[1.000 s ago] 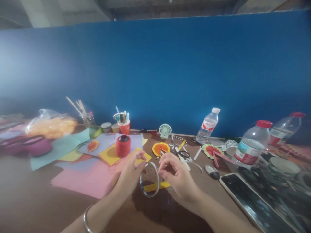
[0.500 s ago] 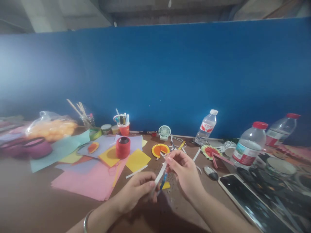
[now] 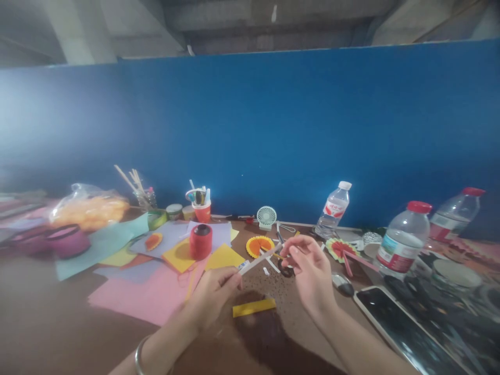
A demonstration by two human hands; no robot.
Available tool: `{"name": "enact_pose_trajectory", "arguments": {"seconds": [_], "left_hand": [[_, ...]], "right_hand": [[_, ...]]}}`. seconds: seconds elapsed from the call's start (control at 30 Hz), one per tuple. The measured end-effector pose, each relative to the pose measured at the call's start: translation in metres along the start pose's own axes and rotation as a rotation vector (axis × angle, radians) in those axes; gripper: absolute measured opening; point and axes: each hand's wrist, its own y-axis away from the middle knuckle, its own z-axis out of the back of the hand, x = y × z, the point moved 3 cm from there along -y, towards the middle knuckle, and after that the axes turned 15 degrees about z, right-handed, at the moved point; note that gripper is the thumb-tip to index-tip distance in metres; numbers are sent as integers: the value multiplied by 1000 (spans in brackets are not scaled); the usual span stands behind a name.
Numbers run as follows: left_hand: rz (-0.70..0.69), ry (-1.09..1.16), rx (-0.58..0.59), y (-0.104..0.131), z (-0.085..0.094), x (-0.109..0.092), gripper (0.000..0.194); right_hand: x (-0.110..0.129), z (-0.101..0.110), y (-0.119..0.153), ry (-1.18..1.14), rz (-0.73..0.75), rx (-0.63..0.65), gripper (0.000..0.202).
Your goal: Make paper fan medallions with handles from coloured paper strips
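Note:
A narrow white strip (image 3: pixel 260 259) is stretched at a slant between my two hands above the table. My left hand (image 3: pixel 214 294) is closed on its lower left end, thumb on top, with a small blue-patterned bit showing beside the fingertips. My right hand (image 3: pixel 310 268) has its fingers curled at the strip's upper end, in a pinch. Just under the right fingertips is a dark looped object (image 3: pixel 286 269), partly hidden, whose kind I cannot make out. A folded yellow paper strip (image 3: pixel 253 308) lies below the hands. Behind them lies an orange and yellow pleated paper fan (image 3: pixel 260 246).
To the left are coloured paper sheets (image 3: pixel 133 294) and a red thread spool (image 3: pixel 200 242). A small fan (image 3: pixel 266 216) stands at the back. On the right are a phone (image 3: pixel 402 328), a computer mouse (image 3: pixel 342 284), a red-capped bottle (image 3: pixel 404 237) and a pleated rosette (image 3: pixel 339 249).
The white strip has swung from steep to a flatter slant as my hands moved apart. My right hand shifted slightly right. More of the yellow strip and the dark looped object now show.

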Motion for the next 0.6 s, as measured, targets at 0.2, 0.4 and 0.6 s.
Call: {"name": "enact_pose_trajectory", "arguments": {"seconds": [0.2, 0.4, 0.6], "left_hand": [[-24, -113, -43, -2, 6, 3, 29], [-192, -238, 98, 4, -3, 1, 30], [-275, -319, 84, 10, -2, -10, 28]], "right_hand": [[1, 9, -5, 265, 155, -27, 12], [12, -27, 16, 548, 250, 751, 39], [7, -34, 21, 648, 181, 889, 37]]}}
